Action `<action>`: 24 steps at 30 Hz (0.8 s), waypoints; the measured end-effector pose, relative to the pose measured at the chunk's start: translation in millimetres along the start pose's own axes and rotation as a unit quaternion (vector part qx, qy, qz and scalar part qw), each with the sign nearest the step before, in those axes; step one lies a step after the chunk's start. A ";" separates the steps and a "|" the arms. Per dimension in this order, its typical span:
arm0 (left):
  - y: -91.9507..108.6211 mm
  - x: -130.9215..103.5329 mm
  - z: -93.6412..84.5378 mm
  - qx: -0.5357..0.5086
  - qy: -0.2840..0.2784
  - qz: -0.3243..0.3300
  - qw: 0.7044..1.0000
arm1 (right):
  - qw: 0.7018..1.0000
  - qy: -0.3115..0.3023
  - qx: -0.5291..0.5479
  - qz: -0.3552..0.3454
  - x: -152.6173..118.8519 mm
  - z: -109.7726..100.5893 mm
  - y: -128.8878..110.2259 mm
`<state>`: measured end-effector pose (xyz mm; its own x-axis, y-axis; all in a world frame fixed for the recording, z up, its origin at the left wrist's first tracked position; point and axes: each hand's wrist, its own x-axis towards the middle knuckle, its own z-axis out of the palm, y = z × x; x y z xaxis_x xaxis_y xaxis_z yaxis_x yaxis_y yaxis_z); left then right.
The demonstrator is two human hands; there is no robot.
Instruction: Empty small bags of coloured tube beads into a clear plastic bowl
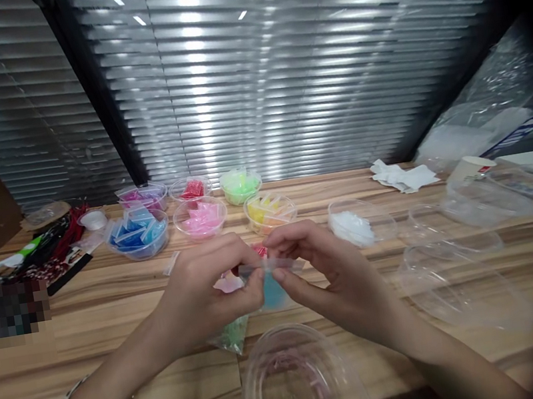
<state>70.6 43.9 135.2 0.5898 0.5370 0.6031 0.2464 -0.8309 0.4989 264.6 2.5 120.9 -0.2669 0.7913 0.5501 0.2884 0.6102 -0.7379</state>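
Left hand (214, 278) and right hand (342, 275) are pinching the blue-filled plastic bag (274, 293) between closed fingertips, its top edge running left-right, just far of the clear round tub (293, 394).

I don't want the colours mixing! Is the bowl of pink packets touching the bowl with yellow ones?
Apart: the head view shows bare table between the pink bowl and yellow bowl.
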 end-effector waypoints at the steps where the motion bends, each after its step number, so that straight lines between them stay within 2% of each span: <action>1: 0.7 0.1 0.0 0.003 -0.004 0.006 1.000 | 1.000 0.006 -0.012 -0.011 -0.3 0.2 -0.2; 8: -0.2 -0.7 -1.0 0.020 -0.024 0.034 0.999 | 0.993 0.024 -0.099 -0.056 -3.8 1.3 -2.5; 15: 3.9 -2.5 -1.5 0.047 -0.005 0.050 0.998 | 0.989 0.043 -0.120 -0.075 -4.4 0.9 -5.9; 19: 7.8 -4.1 -8.7 0.134 0.013 0.070 0.988 | 0.994 0.063 -0.074 -0.059 -3.1 -1.6 -8.2; 24: 9.7 -14.1 -11.2 0.225 0.032 0.113 0.967 | 0.982 0.092 -0.119 -0.113 -3.9 -0.7 -14.5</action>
<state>56.1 29.9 138.5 0.6229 0.3298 0.7094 0.4348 -0.8998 0.0365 262.1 -9.4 129.7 -0.1850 0.6148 0.7667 0.4532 0.7456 -0.4885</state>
